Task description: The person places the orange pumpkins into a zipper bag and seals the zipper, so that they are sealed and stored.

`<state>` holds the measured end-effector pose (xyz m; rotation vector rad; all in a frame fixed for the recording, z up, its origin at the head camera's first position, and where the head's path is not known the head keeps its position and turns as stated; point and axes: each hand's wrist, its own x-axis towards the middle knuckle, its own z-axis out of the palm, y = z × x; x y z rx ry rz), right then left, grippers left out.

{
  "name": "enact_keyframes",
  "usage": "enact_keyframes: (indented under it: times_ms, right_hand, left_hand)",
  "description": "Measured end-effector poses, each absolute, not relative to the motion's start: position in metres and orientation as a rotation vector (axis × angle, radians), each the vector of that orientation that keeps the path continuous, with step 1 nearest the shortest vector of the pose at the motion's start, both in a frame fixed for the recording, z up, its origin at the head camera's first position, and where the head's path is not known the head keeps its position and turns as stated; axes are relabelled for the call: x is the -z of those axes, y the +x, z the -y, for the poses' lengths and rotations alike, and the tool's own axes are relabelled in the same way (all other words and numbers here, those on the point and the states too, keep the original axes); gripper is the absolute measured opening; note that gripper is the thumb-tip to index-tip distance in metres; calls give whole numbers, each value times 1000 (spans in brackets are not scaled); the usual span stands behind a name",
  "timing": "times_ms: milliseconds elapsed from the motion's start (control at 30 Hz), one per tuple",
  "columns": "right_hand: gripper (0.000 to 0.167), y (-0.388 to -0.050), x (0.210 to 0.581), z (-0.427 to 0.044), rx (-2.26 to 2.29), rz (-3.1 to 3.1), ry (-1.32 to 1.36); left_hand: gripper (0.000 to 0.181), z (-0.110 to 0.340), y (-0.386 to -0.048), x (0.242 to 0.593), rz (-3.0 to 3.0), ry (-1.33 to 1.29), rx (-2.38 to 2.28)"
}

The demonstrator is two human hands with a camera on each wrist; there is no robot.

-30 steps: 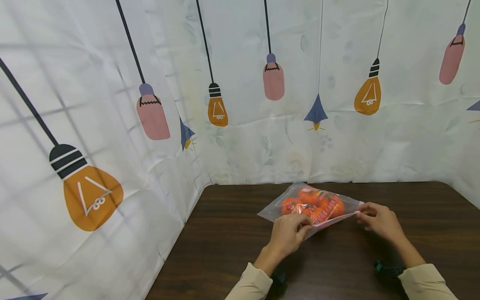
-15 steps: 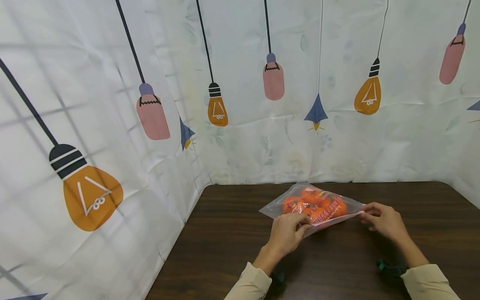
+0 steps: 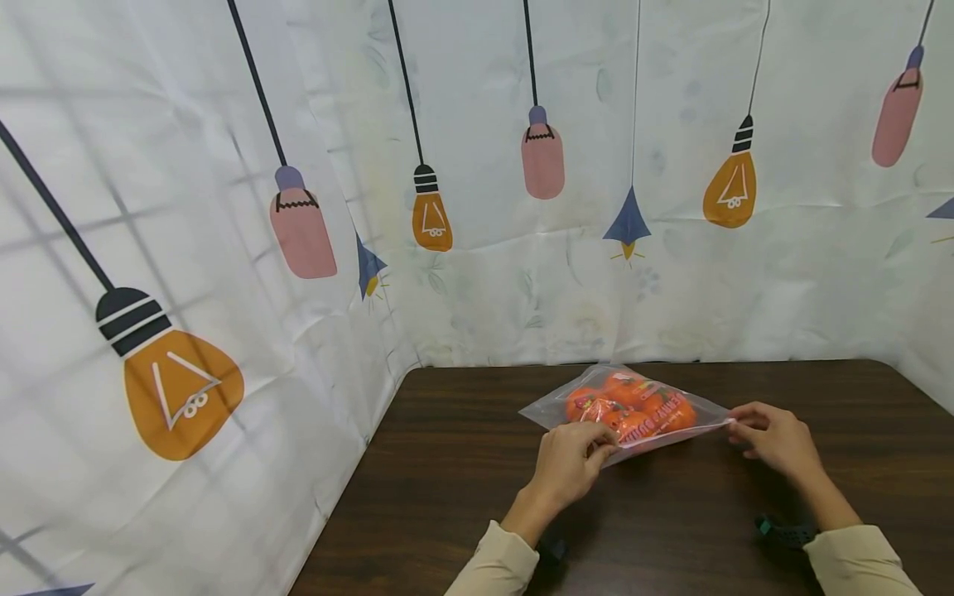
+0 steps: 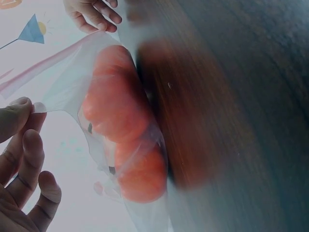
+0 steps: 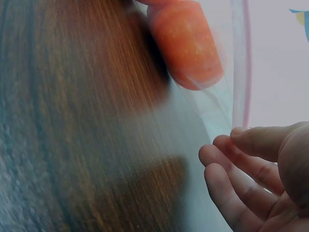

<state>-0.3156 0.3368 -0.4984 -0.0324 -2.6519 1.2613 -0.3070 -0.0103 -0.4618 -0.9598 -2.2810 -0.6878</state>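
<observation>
A clear zip bag (image 3: pixel 547 409) lies on the table, its open-looking edge toward the person. Inside are several round orange fruits (image 3: pixel 622 404), whose exact kind is hard to tell. My left hand (image 3: pixel 570 463) pinches the near edge of the bag between thumb and index finger; its other fingers curl loosely in the left wrist view. At the bag's right corner, my right hand (image 3: pixel 778 440) pinches the end of the pink zip strip (image 5: pixel 247 63) between thumb and fingertip. The strip looks stretched between both hands. White print on the bag partly covers the fruits.
The dark wooden table (image 3: pixel 671 530) extends around the bag on all sides. White cloth (image 3: pixel 484 306) printed with lamps hangs behind and along the left edge. A dark band (image 3: pixel 786 534) sits at the right wrist.
My right hand has slid slightly to the right along with the bag's corner. The bag and fruits have shifted a little the same way, while my left hand stays nearly in place.
</observation>
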Motion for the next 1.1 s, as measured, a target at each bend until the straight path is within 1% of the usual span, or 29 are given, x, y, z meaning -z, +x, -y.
enact_keyframes:
  times_ms: [1100]
  right_hand:
    - [28,-313,500,-341,-1230,2643,-93]
  left_hand:
    - [3,9,-308,464,2294,-978,686]
